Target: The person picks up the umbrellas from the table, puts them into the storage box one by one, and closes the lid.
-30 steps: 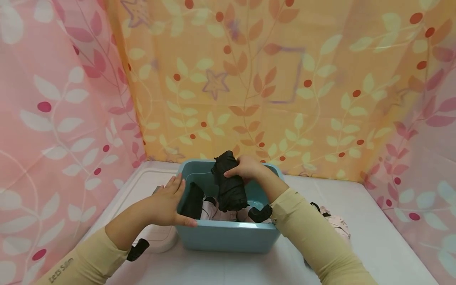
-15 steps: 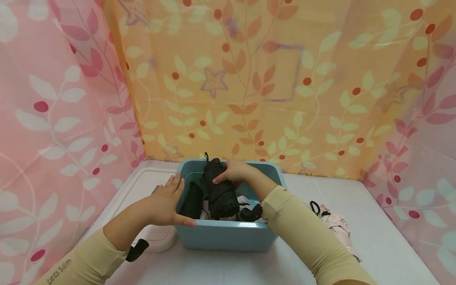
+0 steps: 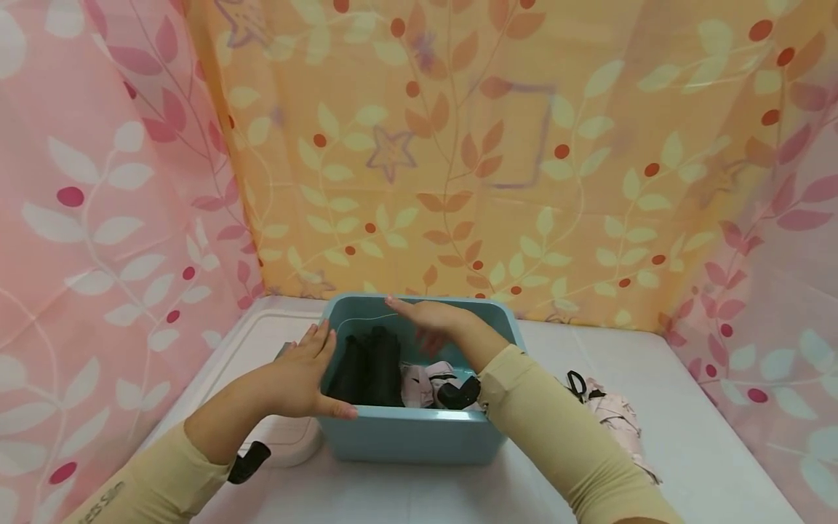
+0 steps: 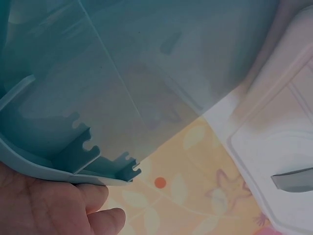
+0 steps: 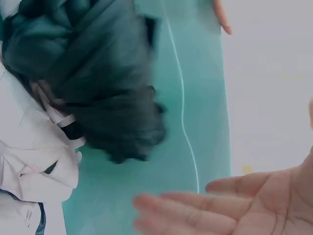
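A blue plastic bin [image 3: 419, 433] stands in the middle. My left hand [image 3: 297, 375] rests on its near left corner, fingers straight along the left rim and thumb over the front rim. In the left wrist view, fingertips [image 4: 110, 220] touch the outside of the rim. My right hand [image 3: 441, 320] hovers over the bin with extended fingers and nothing in it. Two rolled black cloth bundles, the right one [image 3: 384, 371] and the left one [image 3: 350, 371], lie side by side at the bin's left. Pale pink cloth bundles [image 3: 419, 386] lie to their right.
A pink patterned bundle with a black loop [image 3: 618, 422] lies on the white table [image 3: 694, 429] right of the bin. A white lid [image 3: 288, 440] lies at the left, partly behind my left arm. Patterned curtains [image 3: 458, 182] close off the back and sides.
My right hand has lowered a black bundle into the bin beside the other one and let it go. Its fingers have straightened. The left hand has stayed on the rim.
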Tool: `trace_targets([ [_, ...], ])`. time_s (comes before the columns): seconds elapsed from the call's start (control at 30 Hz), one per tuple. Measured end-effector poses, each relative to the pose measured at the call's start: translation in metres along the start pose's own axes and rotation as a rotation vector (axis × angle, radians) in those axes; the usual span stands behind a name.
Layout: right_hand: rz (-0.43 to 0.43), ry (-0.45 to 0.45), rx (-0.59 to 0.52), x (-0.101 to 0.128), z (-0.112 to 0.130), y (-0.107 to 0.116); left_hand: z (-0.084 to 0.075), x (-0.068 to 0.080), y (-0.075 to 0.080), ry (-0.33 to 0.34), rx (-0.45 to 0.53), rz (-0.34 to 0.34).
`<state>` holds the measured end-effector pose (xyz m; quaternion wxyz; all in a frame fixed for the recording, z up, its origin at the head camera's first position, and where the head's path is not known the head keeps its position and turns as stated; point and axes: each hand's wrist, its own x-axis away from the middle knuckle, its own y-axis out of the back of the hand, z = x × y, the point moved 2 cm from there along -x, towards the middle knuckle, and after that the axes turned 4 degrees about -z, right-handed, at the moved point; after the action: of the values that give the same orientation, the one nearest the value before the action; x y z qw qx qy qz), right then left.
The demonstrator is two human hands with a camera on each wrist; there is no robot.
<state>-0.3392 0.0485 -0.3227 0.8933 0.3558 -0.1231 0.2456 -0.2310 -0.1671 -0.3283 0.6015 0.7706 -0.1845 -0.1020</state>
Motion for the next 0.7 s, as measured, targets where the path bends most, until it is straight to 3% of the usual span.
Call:
trace_targets([
  [0.17,0.024,0.028,-0.050,0.007,0.001,0.003,0.000,0.000,0.000,0.000,0.002,-0.001],
  [0.4,0.016,0.104,-0.034,0.009,0.002,0.005,-0.002,0.000,0.001,0.002,-0.006,-0.007],
  [0.7,0.012,0.117,-0.054,0.016,0.004,0.012,-0.001,0.000,0.000,0.008,0.006,-0.001],
])
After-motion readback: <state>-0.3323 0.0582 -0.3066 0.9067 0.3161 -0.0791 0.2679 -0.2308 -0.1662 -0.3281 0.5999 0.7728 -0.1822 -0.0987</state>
